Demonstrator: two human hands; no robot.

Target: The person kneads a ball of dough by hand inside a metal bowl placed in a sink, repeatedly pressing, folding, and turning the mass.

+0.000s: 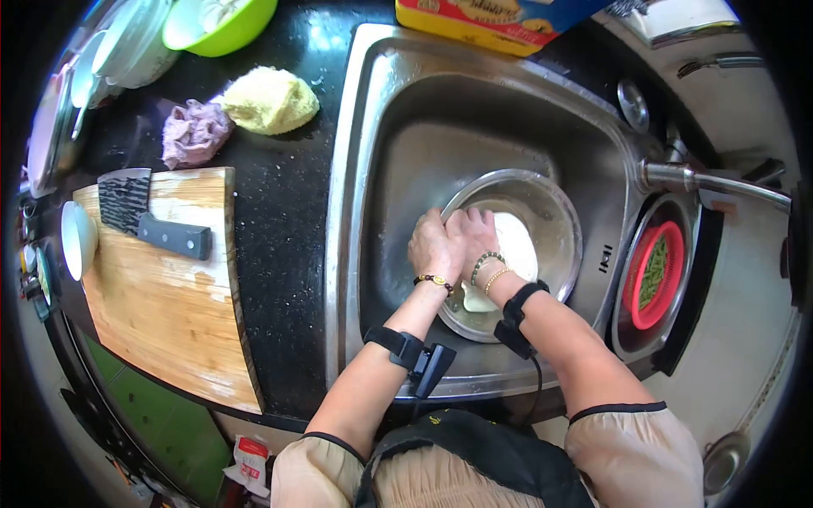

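Both hands are close together at the left side of a round metal bowl (569, 222) that sits in the sink with water in it. My left hand (436, 247) bends over the bowl's left rim, its fingers curled and partly hidden. Against it is my right hand (474, 240), inside the bowl, with fingers folded in; what they hold, if anything, is hidden. Beside the right hand lies a smooth white round dish (515, 247), partly covered by the wrist. A small white piece, perhaps a spoon (478, 299), shows below the wrists.
The steel sink (423, 144) has a faucet (677, 176) at right, beside a red basket (652, 275) of green pieces. On the left stand a cutting board (169, 305), a cleaver (174, 234), a white bowl (79, 240), two cloths (271, 100) and a green bowl (224, 38).
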